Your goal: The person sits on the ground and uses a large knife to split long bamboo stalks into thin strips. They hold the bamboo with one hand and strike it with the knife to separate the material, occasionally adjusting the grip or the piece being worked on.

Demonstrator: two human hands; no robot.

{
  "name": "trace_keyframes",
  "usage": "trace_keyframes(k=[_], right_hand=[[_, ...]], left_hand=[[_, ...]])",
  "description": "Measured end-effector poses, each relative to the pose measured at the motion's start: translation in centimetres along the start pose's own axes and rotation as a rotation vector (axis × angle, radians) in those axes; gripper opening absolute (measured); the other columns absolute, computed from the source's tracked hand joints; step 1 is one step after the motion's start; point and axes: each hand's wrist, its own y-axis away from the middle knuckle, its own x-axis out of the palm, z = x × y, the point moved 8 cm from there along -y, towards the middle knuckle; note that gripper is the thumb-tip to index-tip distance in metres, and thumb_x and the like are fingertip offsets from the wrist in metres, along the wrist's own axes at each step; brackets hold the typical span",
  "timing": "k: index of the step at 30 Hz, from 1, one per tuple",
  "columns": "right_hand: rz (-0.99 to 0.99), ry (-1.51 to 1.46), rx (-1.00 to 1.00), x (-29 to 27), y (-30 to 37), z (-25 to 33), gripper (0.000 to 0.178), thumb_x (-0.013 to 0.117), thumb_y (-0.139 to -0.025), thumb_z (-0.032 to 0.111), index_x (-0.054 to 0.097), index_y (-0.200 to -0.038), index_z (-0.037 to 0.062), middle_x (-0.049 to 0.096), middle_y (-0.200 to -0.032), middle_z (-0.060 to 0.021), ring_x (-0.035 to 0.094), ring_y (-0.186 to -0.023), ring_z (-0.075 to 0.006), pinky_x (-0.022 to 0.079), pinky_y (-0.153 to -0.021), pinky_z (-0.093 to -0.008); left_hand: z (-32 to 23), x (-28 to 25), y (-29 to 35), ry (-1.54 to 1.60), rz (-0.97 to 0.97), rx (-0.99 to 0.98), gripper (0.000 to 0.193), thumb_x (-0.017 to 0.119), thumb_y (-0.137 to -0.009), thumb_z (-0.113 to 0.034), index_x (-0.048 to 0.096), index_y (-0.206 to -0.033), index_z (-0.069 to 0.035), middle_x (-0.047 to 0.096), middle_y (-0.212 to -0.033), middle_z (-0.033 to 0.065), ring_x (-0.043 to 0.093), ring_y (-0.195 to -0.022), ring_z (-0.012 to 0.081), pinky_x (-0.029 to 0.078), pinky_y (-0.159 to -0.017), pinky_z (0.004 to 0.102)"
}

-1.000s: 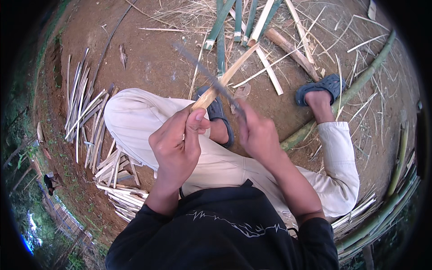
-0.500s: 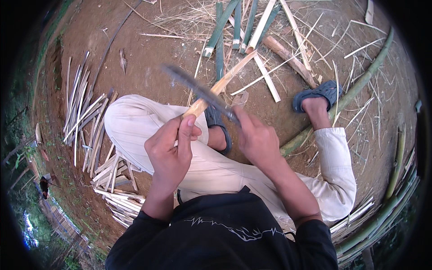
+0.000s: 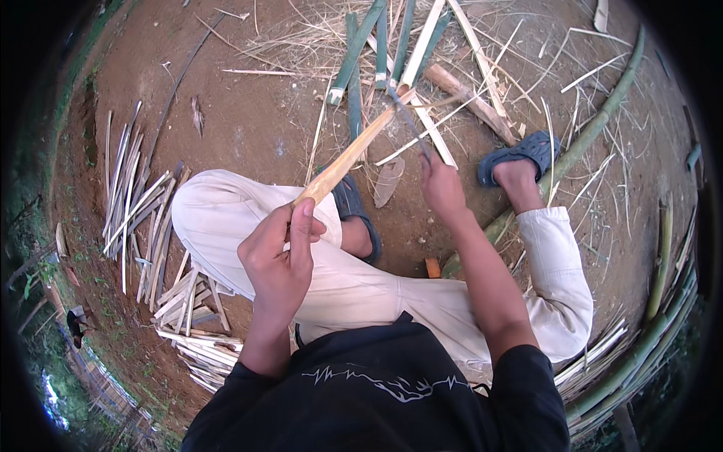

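Observation:
My left hand (image 3: 280, 245) is closed round the near end of a pale yellow bamboo strip (image 3: 348, 157), thumb on top. The strip slants up and away to the right over the bare ground. In my right hand (image 3: 443, 188) is the handle of a long, dark-bladed knife (image 3: 409, 120). Its blade lies across the far end of the strip, and a thin shaving (image 3: 437, 103) curls off to the right there. The knife handle is mostly hidden by my fingers.
Green bamboo splits (image 3: 364, 53) and a short brown log (image 3: 471, 99) lie ahead among shavings. A long green pole (image 3: 602, 117) runs past my sandalled right foot (image 3: 520, 162). Piles of cut sticks (image 3: 135, 181) lie to the left, and bundled bamboo (image 3: 640, 377) at the lower right.
The knife has slid along the strip from near my left hand to the far end, my right hand moving away from me. A shaving now lifts there. My left hand keeps its grip.

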Motion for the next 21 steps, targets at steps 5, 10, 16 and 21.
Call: trace_keyframes(k=[5,10,16,21], right_hand=[[0.019,0.051,-0.106,-1.8,0.8,3.7,0.028,0.050,-0.096,0.021,0.056,-0.120,0.0079,0.066,-0.085,-0.0265,0.065,-0.073,-0.0450,0.053,-0.066,-0.0530],[0.014,0.121,-0.020,-0.8,-1.0,1.0,0.026,0.046,-0.098,0.023,0.056,-0.116,0.0061,0.066,-0.089,-0.0274,0.065,-0.075,-0.0458,0.053,-0.067,-0.0544],[0.035,0.040,0.131,-0.5,-2.1,-1.7,0.030,0.042,-0.098,0.023,0.058,-0.112,0.0011,0.066,-0.087,-0.0291,0.066,-0.084,-0.0451,0.052,-0.077,-0.0564],[0.035,-0.206,0.093,0.3,1.7,1.3,0.030,0.049,-0.098,0.021,0.056,-0.119,0.0015,0.065,-0.083,-0.0292,0.065,-0.078,-0.0447,0.052,-0.069,-0.0535]], left_hand=[[1.6,-0.5,0.1,0.011,-0.036,-0.072,0.021,0.059,-0.097,-0.009,0.066,-0.084,0.006,0.065,-0.064,0.0095,0.064,-0.055,0.0127,0.049,-0.051,0.0256],[0.6,-0.2,0.0,-0.006,-0.025,-0.051,0.021,0.059,-0.097,-0.009,0.066,-0.085,0.007,0.065,-0.063,0.0100,0.064,-0.056,0.0125,0.049,-0.051,0.0244],[1.1,-0.4,0.5,-0.035,0.015,-0.063,0.014,0.059,-0.096,-0.006,0.065,-0.093,0.007,0.065,-0.067,0.0098,0.068,-0.061,0.0157,0.053,-0.054,0.0260],[0.2,-0.8,-1.5,-0.103,0.054,0.031,0.014,0.056,-0.095,0.001,0.063,-0.105,0.007,0.064,-0.084,0.0139,0.070,-0.074,0.0179,0.054,-0.058,0.0269]])
